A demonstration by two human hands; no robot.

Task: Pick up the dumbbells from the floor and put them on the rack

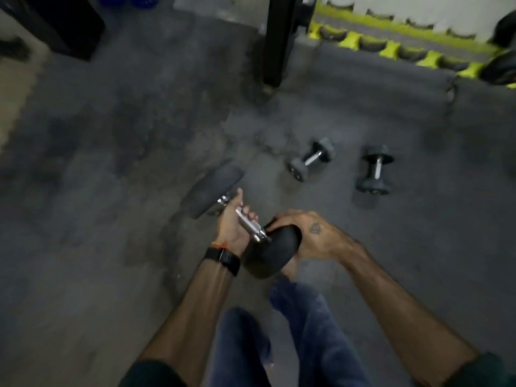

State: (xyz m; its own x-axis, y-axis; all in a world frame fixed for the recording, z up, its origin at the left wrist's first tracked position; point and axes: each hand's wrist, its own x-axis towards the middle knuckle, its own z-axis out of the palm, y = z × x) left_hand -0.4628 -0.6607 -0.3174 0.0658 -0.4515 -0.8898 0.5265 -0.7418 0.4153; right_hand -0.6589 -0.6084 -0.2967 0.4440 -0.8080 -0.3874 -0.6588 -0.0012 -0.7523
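A large black dumbbell [215, 188] with a chrome handle is in front of me, its far head close to the grey floor. My left hand [233, 219] grips the chrome handle from below. My right hand [307, 233] curls over the near head, which sits above my knees. Two smaller dumbbells lie on the floor further off: a grey one [311, 159] and a black one [375, 170]. The rack [391, 48], with yellow-green saddles, runs along the wall at the upper right.
A black upright post [280, 40] stands on the floor near the rack's left end. Dark round weights [502, 65] sit at the rack's right end. A black box [64, 26] stands at the upper left. My blue-trousered legs [307, 331] fill the bottom centre.
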